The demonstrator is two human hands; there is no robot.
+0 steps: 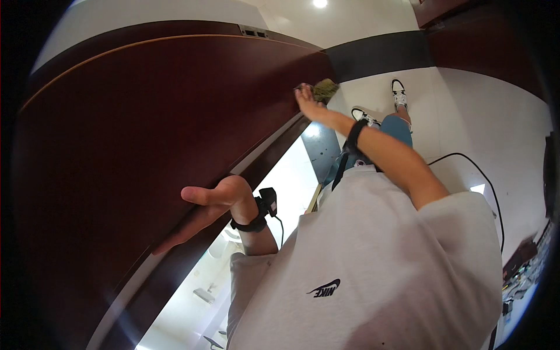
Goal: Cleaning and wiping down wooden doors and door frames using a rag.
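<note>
A dark red-brown wooden surface (144, 118), apparently a tabletop, stretches across the left side. Near its far right corner, my right hand (309, 103) lies over a greenish-brown cloth (326, 90); parts of the cloth show on both sides of my slightly blurred fingers. My left hand (214, 203) is at the near edge of the surface, thumb apart and fingers extended, with nothing seen in it. The undersides of its fingers are hidden. Each wrist wears a black strap; a small black device (268, 202) with a cable sits on the left one.
A socket panel (253, 32) is set beyond the surface's far edge. A grey panel (321, 146) stands below the right corner. A black cable (485, 175) curves over the pale floor (459, 118) on the right. Cluttered items (520, 280) show at the lower right.
</note>
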